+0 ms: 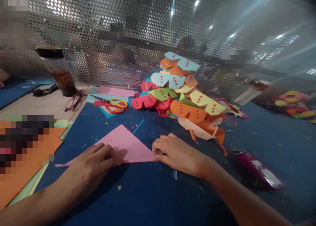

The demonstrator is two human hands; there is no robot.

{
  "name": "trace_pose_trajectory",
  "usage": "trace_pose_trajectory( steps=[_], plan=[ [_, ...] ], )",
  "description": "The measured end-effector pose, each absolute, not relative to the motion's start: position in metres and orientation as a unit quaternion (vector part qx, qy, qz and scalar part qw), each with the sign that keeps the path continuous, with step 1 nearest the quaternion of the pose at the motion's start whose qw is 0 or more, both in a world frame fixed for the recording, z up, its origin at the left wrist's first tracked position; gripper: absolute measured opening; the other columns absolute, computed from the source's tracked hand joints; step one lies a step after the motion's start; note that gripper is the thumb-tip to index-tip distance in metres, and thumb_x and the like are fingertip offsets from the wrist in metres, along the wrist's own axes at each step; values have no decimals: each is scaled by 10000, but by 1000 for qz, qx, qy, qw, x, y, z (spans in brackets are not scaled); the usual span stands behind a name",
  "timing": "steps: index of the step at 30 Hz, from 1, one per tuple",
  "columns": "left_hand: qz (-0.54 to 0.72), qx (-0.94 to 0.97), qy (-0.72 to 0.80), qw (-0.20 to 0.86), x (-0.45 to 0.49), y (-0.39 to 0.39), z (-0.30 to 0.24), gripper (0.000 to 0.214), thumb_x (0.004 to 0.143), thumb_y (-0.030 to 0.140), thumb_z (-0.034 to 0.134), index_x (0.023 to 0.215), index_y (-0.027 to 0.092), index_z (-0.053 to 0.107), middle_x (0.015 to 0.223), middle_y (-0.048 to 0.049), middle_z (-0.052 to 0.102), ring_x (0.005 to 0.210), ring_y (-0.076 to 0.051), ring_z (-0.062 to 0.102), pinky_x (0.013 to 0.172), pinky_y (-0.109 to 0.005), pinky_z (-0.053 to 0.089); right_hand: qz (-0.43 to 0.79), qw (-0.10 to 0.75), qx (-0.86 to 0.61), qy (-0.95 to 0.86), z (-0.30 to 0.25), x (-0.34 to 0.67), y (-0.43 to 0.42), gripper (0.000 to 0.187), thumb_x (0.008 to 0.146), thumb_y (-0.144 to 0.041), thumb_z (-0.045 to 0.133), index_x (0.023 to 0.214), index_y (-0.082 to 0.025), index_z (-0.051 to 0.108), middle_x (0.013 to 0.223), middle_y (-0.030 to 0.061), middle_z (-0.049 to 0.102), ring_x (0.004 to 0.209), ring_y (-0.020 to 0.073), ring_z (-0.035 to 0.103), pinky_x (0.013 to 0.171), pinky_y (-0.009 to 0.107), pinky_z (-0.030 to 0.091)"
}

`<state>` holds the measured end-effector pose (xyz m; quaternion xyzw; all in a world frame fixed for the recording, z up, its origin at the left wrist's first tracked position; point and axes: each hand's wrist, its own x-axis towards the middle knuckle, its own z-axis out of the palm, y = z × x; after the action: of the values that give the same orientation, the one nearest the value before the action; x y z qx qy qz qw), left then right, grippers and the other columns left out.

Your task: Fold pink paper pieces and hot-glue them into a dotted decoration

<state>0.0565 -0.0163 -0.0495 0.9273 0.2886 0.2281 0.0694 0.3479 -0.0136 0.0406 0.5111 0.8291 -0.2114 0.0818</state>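
A pink paper sheet [123, 143], folded into a triangle, lies flat on the blue table [153, 196] right in front of me. My left hand [95, 160] rests on its lower left part with curled fingers pressing down. My right hand [174, 152] has its fingers bent and pinched on the triangle's right corner. Both forearms reach in from the bottom edge.
A pile of folded coloured paper pieces [184, 101] rises behind the sheet. Scissors with yellow and red handles [115, 105] lie at the back left, near a dark-capped jar [59, 71] and glasses [74, 101]. Orange sheets [29, 173] stack at left; a purple tool [258, 170] lies at right. Perforated metal screen [98, 38] behind.
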Motion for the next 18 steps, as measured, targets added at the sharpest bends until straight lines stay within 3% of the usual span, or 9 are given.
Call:
trace_pose_trajectory(
  steps=[7,18],
  plan=[
    [227,928,291,54,56,-16,-50,337,1033,149,402,1242,260,643,921,-35,614,776,-170,559,735,-320,493,-228,69,497,835,45,354,-14,82,925,-156,606,878,-218,631,964,0,692,961,204,584,848,352,309],
    [222,932,282,56,56,-15,-51,331,1038,149,409,1263,270,618,928,-30,601,795,-166,567,749,-310,490,-216,36,446,868,40,366,-15,254,890,-50,535,946,-267,655,939,-7,676,941,206,568,872,376,331]
  ],
)
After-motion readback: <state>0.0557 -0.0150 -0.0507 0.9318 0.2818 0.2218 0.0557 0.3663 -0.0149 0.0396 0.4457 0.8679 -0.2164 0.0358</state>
